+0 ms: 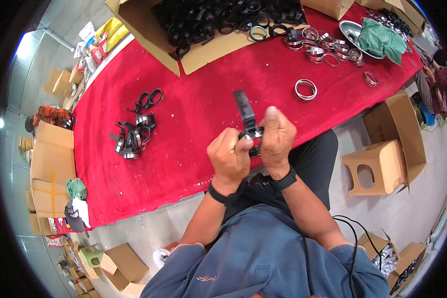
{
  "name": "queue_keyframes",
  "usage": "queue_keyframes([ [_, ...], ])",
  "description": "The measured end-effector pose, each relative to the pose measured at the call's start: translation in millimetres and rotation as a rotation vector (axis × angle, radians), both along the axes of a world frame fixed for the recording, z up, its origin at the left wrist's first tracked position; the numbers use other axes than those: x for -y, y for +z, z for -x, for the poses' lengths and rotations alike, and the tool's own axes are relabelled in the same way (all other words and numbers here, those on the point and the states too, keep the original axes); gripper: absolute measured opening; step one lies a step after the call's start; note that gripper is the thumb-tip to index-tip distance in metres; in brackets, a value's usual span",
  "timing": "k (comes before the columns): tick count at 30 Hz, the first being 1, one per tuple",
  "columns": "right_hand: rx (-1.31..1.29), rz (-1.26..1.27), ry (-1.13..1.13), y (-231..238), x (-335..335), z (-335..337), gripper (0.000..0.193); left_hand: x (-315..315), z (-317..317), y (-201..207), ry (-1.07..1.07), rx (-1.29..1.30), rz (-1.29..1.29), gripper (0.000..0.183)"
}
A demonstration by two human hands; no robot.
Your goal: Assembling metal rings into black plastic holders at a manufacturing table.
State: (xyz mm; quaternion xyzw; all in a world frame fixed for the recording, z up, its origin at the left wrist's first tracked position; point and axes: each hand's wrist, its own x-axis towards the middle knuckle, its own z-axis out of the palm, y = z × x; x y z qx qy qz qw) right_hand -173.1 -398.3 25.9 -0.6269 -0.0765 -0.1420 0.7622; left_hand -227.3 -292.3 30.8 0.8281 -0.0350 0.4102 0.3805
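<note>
In front of my body, above the table, I hold a black ring-shaped part with a long flat arm (244, 108) between both hands. A shiny metal band shows at its ring. My left hand (228, 155) closes around the ring's left side, thumb pressed against it. Gripping the other side is my right hand (277, 140), its thumb pointing up. The fingers cover much of the ring. To the left lies a pile of similar black parts (134, 135), several with metal bands. A silver metal ring (305, 90) rests to the right, seemingly doubled with another.
A cardboard box (156, 42) full of black ring parts stands at the table's far side. Beside it are a heap of metal rings (328, 47) and a metal dish (349, 29) under a green bag (380, 39). Red cloth (193, 124) covers the table. A tan stool (377, 166) stands right.
</note>
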Motion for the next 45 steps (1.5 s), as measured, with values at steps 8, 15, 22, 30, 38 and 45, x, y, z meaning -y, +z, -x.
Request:
queue_keyframes([
  [8,0.139,0.605,-0.146,-39.4,95.7,-66.6,0.029,-197.2,11.3,0.8,0.593,-0.234,-0.841,0.043],
  [15,0.215,1.023,-0.239,-67.7,170.6,-141.8,0.057,-291.6,10.9,-7.4,0.733,-0.367,-0.853,0.043],
  [22,0.271,1.144,-0.166,-71.2,155.2,-142.1,0.088,-185.8,-172.9,7.5,0.346,-0.229,-0.743,0.033],
  [30,0.242,0.933,-0.128,-69.2,155.0,-142.9,0.077,-73.9,-417.4,-33.7,0.051,-0.540,-0.678,0.079],
  [38,0.268,0.749,-0.178,-74.9,164.6,-147.3,0.071,-59.8,-415.8,-39.6,-0.006,-0.724,-0.681,0.074],
  [45,0.078,0.655,-0.267,-72.0,209.3,-204.7,0.039,-88.2,-217.1,-12.4,-0.339,-0.774,-0.594,0.083],
])
